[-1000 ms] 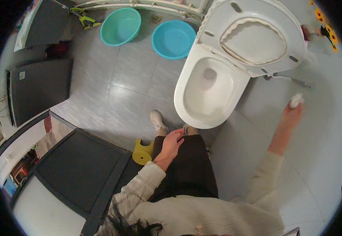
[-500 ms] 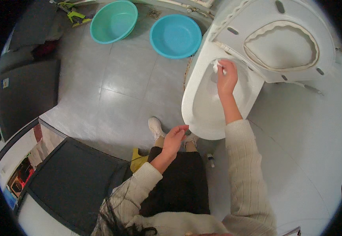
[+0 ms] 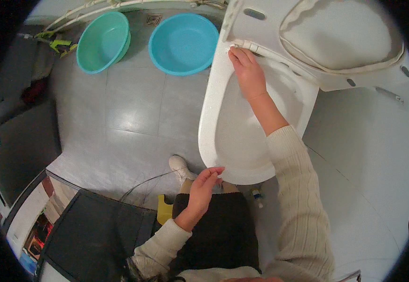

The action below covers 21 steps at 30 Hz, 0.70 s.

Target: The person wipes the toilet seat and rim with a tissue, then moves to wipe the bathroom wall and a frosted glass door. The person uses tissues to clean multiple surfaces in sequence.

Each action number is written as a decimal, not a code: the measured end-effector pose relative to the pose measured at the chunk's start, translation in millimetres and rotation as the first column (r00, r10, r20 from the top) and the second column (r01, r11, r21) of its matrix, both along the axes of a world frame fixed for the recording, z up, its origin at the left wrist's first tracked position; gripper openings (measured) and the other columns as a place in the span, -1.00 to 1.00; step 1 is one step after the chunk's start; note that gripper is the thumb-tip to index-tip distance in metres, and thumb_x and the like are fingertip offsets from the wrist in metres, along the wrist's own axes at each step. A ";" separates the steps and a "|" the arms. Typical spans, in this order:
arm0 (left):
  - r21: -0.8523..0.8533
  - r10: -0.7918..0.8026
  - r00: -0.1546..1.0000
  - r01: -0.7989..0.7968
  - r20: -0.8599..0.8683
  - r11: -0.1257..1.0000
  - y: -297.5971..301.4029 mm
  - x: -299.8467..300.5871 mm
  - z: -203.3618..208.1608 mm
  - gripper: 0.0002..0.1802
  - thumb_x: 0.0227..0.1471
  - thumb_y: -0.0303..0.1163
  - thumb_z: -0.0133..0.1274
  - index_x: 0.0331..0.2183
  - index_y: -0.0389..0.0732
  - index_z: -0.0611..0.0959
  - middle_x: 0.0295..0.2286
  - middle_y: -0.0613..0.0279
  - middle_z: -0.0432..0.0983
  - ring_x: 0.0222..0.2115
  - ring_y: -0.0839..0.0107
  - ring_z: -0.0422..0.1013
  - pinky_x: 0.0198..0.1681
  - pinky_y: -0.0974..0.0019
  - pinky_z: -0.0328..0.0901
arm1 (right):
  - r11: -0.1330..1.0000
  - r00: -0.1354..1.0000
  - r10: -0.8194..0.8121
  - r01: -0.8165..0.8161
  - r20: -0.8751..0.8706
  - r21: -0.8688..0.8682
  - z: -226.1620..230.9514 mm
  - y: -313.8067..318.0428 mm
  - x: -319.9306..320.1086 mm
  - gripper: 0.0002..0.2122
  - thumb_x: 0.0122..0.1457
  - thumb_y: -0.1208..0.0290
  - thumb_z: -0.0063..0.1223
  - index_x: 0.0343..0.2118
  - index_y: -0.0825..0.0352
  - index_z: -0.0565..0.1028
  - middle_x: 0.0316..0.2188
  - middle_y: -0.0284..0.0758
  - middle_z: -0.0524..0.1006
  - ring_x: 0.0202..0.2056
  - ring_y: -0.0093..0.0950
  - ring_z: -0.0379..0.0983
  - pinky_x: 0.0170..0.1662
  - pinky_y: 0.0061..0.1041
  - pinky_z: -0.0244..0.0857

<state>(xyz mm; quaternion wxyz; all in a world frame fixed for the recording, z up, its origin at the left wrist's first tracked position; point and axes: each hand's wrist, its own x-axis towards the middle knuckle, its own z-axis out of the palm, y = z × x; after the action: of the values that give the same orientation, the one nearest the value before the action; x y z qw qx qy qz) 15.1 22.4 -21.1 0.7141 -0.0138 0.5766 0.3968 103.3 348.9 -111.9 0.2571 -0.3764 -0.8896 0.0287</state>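
Toilet rim [image 3: 208, 122], right grip [image 3: 249, 73] closed on wad [image 3: 232, 46]

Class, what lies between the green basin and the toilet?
In the head view, a blue basin and a floor drain lie between the green basin and the toilet.

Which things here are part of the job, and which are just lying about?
Part of the job:
- right hand, at the toilet's back rim
- white wad, mostly hidden by its fingers
- toilet, seat raised
- left hand, near the front rim

Apparently just lying about:
- green basin
- blue basin
- yellow stool
- small bottle
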 end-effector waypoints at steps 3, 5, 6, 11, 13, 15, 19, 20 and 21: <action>-0.006 -0.055 0.998 0.055 0.012 0.998 4.2 13.7 2.6 -0.70 0.33 -0.37 -0.15 -0.03 -0.26 0.58 0.00 0.21 0.50 0.06 0.39 0.36 0.16 0.25 0.24 | 0.999 0.999 -0.002 0.000 0.040 0.046 0.9 0.7 18.2 -0.75 0.06 0.54 0.11 -0.15 0.36 0.56 -0.05 -0.37 0.51 0.02 -0.40 0.41 0.06 -0.47 0.41; 0.015 -0.080 0.996 0.079 0.036 0.997 6.4 20.2 4.8 -0.70 0.33 -0.37 -0.15 -0.03 -0.26 0.58 -0.01 0.22 0.51 0.06 0.39 0.36 0.15 0.26 0.24 | 0.994 1.000 -0.001 -0.001 0.019 0.107 0.7 1.0 31.2 -0.74 0.07 0.53 0.12 -0.13 0.35 0.57 -0.05 -0.40 0.51 0.03 -0.42 0.41 0.06 -0.48 0.42; 0.011 -0.101 0.995 0.101 0.025 0.995 7.2 22.1 5.9 -0.70 0.33 -0.37 -0.15 -0.03 -0.26 0.58 -0.01 0.22 0.51 0.05 0.40 0.36 0.15 0.26 0.24 | 0.998 0.998 -0.002 -0.002 0.062 0.065 0.5 1.0 38.0 -0.74 0.09 0.53 0.12 -0.13 0.34 0.57 -0.05 -0.42 0.51 0.03 -0.43 0.41 0.05 -0.48 0.42; 0.025 -0.106 0.993 0.105 0.054 0.994 7.3 24.4 7.9 -0.70 0.34 -0.37 -0.16 -0.03 -0.26 0.57 0.00 0.22 0.49 0.05 0.40 0.35 0.17 0.26 0.23 | 0.996 0.994 -0.073 0.077 0.085 -0.043 -2.2 -3.8 74.5 -0.78 0.15 0.50 0.11 -0.12 0.26 0.58 -0.06 -0.50 0.52 -0.01 -0.45 0.43 0.02 -0.49 0.44; 0.030 -0.119 0.992 0.118 0.040 0.993 7.1 22.2 5.4 -0.70 0.34 -0.37 -0.16 -0.03 -0.27 0.57 0.00 0.22 0.49 0.05 0.40 0.35 0.17 0.25 0.24 | 0.985 0.983 -0.166 0.170 0.083 -0.040 -2.8 -2.0 94.4 -0.78 0.15 0.49 0.12 -0.13 0.23 0.58 -0.06 -0.50 0.53 -0.03 -0.44 0.44 0.01 -0.47 0.44; 0.042 -0.126 0.992 0.125 0.028 0.991 6.6 18.7 2.1 -0.69 0.34 -0.36 -0.16 -0.03 -0.27 0.57 0.00 0.22 0.49 0.05 0.41 0.36 0.17 0.25 0.24 | 0.972 0.972 -0.228 0.231 0.064 -0.049 -4.8 -0.4 110.3 -0.79 0.15 0.48 0.13 -0.14 0.22 0.59 -0.08 -0.48 0.54 -0.05 -0.42 0.45 0.00 -0.45 0.44; 0.027 -0.077 0.997 0.076 0.024 0.997 4.9 9.7 -0.8 -0.71 0.34 -0.37 -0.15 -0.04 -0.25 0.59 -0.05 0.30 0.51 -0.02 0.49 0.37 0.09 0.34 0.26 | 0.937 0.938 -0.347 0.347 -0.014 -0.034 -3.1 -4.4 109.3 -0.82 0.12 0.49 0.15 -0.20 0.23 0.61 -0.16 -0.40 0.57 -0.09 -0.38 0.47 -0.02 -0.43 0.42; 0.040 -0.037 0.998 0.036 0.041 0.999 4.5 7.4 0.1 -0.71 0.33 -0.38 -0.14 -0.04 -0.23 0.60 -0.07 0.33 0.52 -0.06 0.54 0.37 0.05 0.38 0.27 | 0.924 0.924 -0.382 0.382 -0.026 -0.028 -0.9 -6.5 99.0 -0.84 0.11 0.50 0.15 -0.22 0.24 0.61 -0.18 -0.38 0.58 -0.10 -0.37 0.48 -0.02 -0.42 0.42; 0.019 -0.053 0.999 0.053 0.014 0.998 4.6 4.2 1.2 -0.72 0.33 -0.38 -0.13 -0.05 -0.23 0.61 -0.08 0.34 0.52 -0.06 0.54 0.37 0.04 0.38 0.28 | 0.948 0.946 -0.316 0.311 -0.077 -0.064 1.5 -7.2 84.7 -0.84 0.11 0.50 0.15 -0.24 0.25 0.62 -0.19 -0.37 0.58 -0.11 -0.36 0.48 -0.03 -0.43 0.42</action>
<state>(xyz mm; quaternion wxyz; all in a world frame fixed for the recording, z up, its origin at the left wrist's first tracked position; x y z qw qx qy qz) 19.2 27.1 -20.0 0.7286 0.0053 0.5678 0.3831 188.0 341.7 -110.4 0.2869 -0.5179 -0.8055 0.0263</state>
